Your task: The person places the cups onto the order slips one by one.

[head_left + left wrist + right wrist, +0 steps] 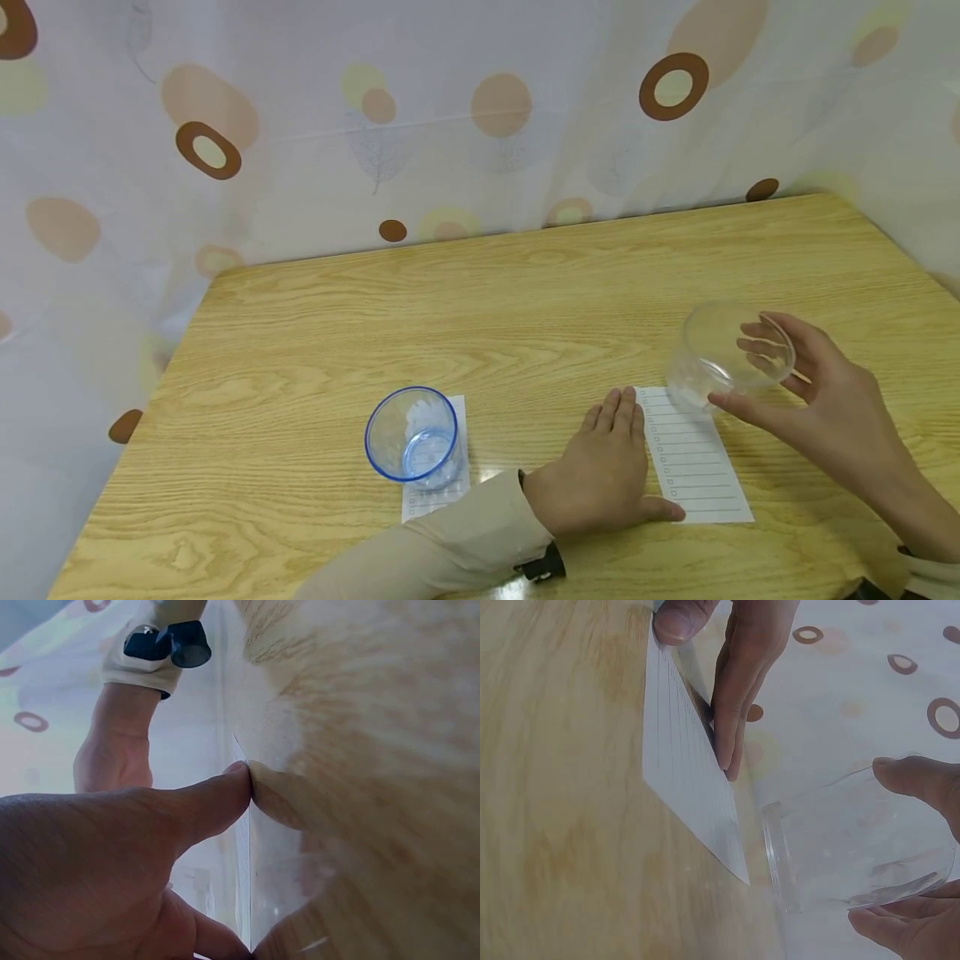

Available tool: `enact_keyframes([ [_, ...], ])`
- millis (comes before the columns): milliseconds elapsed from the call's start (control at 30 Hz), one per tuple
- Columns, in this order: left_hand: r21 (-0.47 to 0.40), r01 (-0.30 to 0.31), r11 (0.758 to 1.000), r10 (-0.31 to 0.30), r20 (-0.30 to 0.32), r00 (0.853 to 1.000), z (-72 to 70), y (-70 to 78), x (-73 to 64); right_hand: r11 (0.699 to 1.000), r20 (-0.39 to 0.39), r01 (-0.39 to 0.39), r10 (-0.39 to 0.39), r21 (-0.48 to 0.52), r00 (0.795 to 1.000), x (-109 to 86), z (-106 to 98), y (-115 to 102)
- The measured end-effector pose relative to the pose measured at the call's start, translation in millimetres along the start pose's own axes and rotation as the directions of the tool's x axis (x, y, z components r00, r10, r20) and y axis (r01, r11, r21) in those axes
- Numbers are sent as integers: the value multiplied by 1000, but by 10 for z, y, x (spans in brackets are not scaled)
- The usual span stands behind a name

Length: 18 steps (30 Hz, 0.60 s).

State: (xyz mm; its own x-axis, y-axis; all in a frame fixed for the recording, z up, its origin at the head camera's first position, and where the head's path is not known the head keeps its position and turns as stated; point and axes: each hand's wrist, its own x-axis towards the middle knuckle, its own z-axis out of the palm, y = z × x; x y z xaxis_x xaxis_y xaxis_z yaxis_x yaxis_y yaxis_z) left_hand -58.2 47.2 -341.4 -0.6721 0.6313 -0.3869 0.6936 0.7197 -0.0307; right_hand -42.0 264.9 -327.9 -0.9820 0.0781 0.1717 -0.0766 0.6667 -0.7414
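My right hand [847,417] grips a clear glass bowl [686,362] by its side, thumb on the near side and fingers on the far side. The bowl is at the far end of a lined checklist sheet [697,471]; whether its base touches the sheet I cannot tell. Along the sheet's left edge lies my left hand [600,483], fingers extended and thumb on the near left corner. In the left wrist view that thumb [217,795] presses the paper's edge to the table. The right wrist view shows the glass bowl [840,847] beside the sheet's far end.
Further left, a blue-rimmed clear bowl [412,433] stands on a second lined sheet [457,417]. Both sheets lie on a wooden table [450,317]. Behind the table hangs a patterned curtain [450,125]. My left sleeve [450,542] crosses in front of the second sheet.
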Motion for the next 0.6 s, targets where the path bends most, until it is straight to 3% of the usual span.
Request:
enact_keyframes([
  [400,22,-2,1000,2,19,1000,-4,6,12,1000,-10,-9,9,-6,1000,-134,5,-2],
  [600,27,15,1000,-16,22,1000,3,18,29,999,-20,25,-25,24,999,-211,39,-20],
])
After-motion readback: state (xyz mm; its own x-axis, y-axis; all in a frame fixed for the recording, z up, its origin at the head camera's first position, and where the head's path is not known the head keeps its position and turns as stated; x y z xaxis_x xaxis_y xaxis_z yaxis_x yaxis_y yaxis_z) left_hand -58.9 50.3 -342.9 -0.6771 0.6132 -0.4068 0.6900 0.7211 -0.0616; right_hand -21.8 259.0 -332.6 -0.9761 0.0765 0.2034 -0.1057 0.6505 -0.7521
